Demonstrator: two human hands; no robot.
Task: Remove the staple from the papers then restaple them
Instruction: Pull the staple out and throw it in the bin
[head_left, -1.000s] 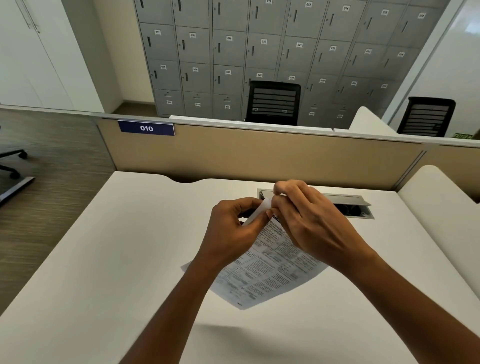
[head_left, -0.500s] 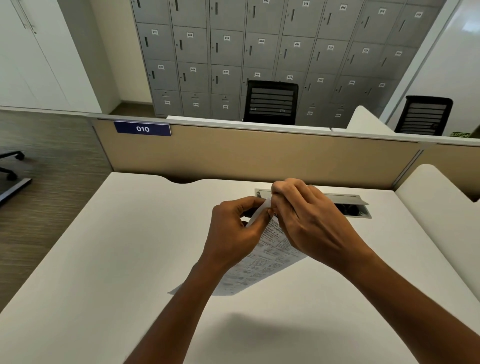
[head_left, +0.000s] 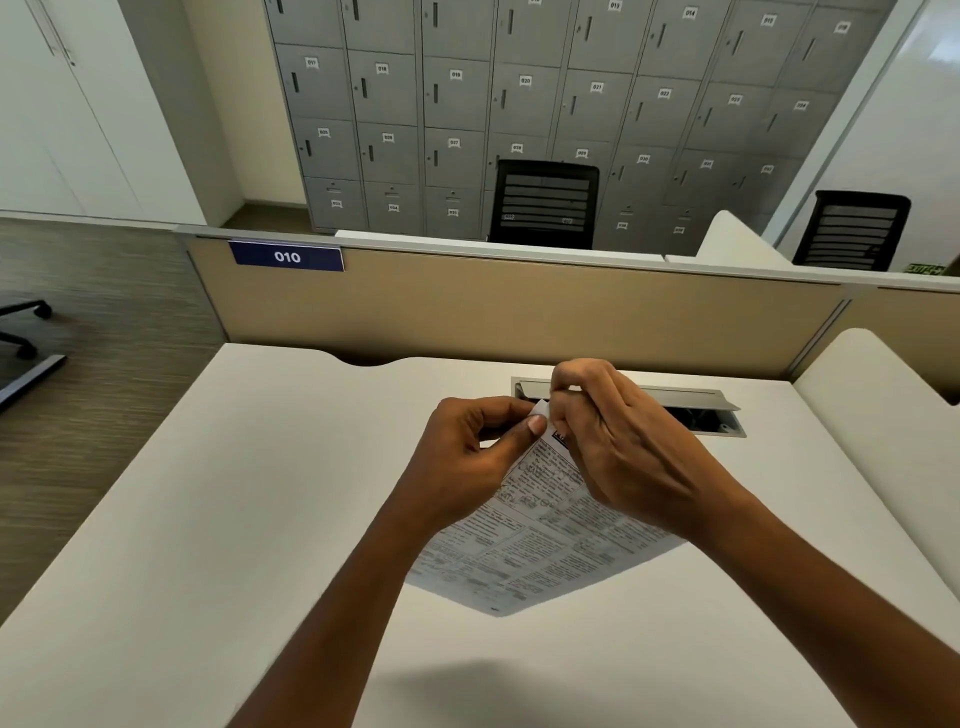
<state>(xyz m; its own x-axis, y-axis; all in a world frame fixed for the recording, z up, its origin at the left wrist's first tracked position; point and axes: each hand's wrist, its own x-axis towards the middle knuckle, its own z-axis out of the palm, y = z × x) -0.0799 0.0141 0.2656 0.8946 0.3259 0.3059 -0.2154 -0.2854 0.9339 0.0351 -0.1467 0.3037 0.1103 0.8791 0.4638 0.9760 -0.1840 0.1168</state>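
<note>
— Where did we have the papers (head_left: 540, 545)?

— Over the white desk (head_left: 234, 519), right in front of us, held up by their far corner. The printed sheet sloped down from that corner toward us, and a shadow lay on the desk below it. We could not tell whether the near edge touched the desk.

— And our hands?

— Both gripped that one corner. Our left hand (head_left: 467, 457) pinched it between thumb and forefinger, thumbnail facing up. Our right hand (head_left: 623, 452) met it from the other side, fingers curled over the tip of the corner, with the wrist above the right part of the sheet.

— Did we see the staple?

— No. Our fingers covered the spot, so we could not say whether it was in or out.

— What else was around us?

— Just beyond our right hand, a cable hatch (head_left: 691, 402) in the desk stood with its lid raised. Behind it ran a tan partition (head_left: 519, 312) with a blue label (head_left: 287, 256) reading 010. Past the partition we saw a black chair (head_left: 543, 205) near the middle, a second chair (head_left: 852, 231) off to the right, and a wall of grey numbered lockers (head_left: 519, 88).
</note>
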